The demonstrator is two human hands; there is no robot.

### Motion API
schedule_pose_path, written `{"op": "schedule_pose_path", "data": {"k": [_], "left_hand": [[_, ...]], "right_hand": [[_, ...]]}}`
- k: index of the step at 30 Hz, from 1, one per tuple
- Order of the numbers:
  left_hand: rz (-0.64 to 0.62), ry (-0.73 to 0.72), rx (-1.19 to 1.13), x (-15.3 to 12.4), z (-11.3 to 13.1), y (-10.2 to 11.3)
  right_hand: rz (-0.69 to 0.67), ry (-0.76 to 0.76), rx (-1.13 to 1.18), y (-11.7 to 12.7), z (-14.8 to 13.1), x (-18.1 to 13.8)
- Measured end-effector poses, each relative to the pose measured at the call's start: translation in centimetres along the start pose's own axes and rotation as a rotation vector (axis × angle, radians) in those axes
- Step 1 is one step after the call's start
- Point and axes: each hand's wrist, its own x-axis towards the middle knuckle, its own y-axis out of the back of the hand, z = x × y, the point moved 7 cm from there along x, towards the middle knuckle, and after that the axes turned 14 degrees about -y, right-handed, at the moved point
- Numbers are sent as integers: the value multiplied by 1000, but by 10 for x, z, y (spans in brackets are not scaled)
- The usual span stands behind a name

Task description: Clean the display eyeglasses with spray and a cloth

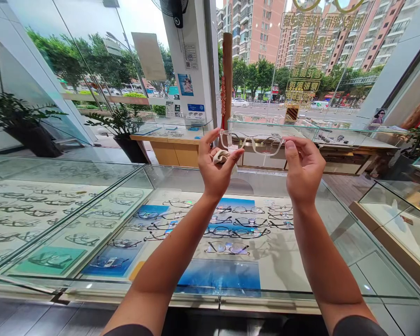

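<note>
A pair of clear-framed eyeglasses [267, 145] is held up in front of me, above a glass display case. My left hand [215, 165] grips its left end with the fingers and thumb, and a crumpled pale cloth [220, 157] is tucked in the same hand. At the other end, my right hand [304, 165] pinches the frame near the hinge between thumb and fingers. The lenses are see-through, with the street and a far counter showing behind them.
Below my arms, the glass display case [280, 275] holds rows of eyeglasses [227, 248] and blue cards. Another case [388, 205] stands at the right. Farther off are a wooden-fronted counter [175, 153], potted plants [121, 122] and large windows onto a street.
</note>
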Motion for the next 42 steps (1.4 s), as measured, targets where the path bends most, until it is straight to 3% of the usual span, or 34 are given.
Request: {"op": "schedule_pose_path", "data": {"k": [12, 19, 23, 26, 29, 33, 42], "left_hand": [[-104, 49, -57, -3, -8, -6], [-153, 81, -64, -5, -13, -10], [-224, 40, 33, 1, -8, -6], [-329, -32, 151, 9, 2, -3], [-433, -113, 229, 14, 17, -5], [-503, -183, 259, 16, 34, -9], [-486, -9, 25, 17, 27, -10]], "right_hand": [[-159, -155, 182, -7, 4, 3], [-178, -205, 201, -8, 12, 5], [-150, -126, 122, 2, 4, 10], [-151, -33, -72, 10, -4, 15], [-311, 9, -278, 4, -4, 16], [-446, 8, -324, -4, 1, 13], [-503, -46, -274, -7, 7, 13]]}}
